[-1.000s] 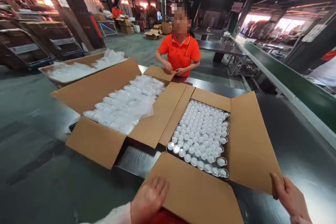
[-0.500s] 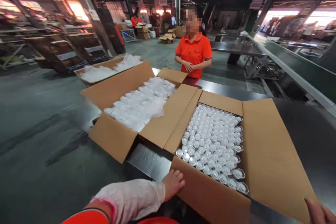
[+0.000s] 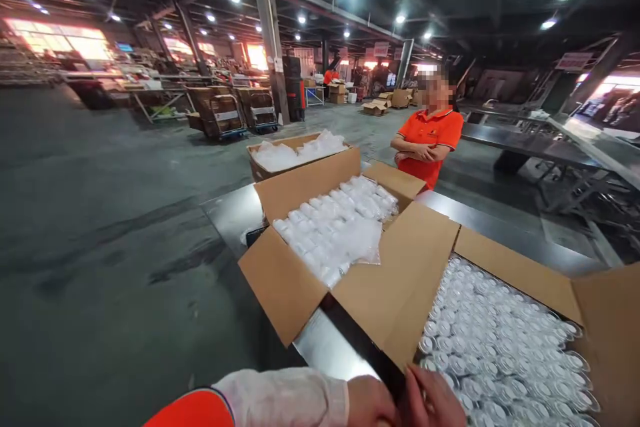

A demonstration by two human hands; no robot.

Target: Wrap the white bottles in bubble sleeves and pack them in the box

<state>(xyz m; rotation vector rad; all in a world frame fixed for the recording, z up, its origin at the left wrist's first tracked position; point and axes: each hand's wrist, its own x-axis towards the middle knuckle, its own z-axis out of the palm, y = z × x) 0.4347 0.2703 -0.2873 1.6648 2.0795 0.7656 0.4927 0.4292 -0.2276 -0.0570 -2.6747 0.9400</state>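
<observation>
Cardboard carton flap point(image 3: 400, 280): steady gently near worktop point(image 3: 335, 350) edge with right hand point(image 3: 434, 399) and left hand point(image 3: 371, 401), finger grips both unclear.

1. A sleeve of bright orange cloth point(image 3: 193, 411) is worn on the left arm, cut off by the lower edge of the view.
2. Its hem is finished with a narrow dark band point(image 3: 227, 403), edged by a thin pale line.
3. The left forearm is covered by a loose, creased white fabric oversleeve point(image 3: 283, 397) (its weave cannot be made out).
4. At the wrist, the oversleeve is closed by a flatter white cuff point(image 3: 339, 400).
5. The left hand point(image 3: 373, 401) and right hand point(image 3: 434, 401) are left bare, both slightly blurred.
</observation>
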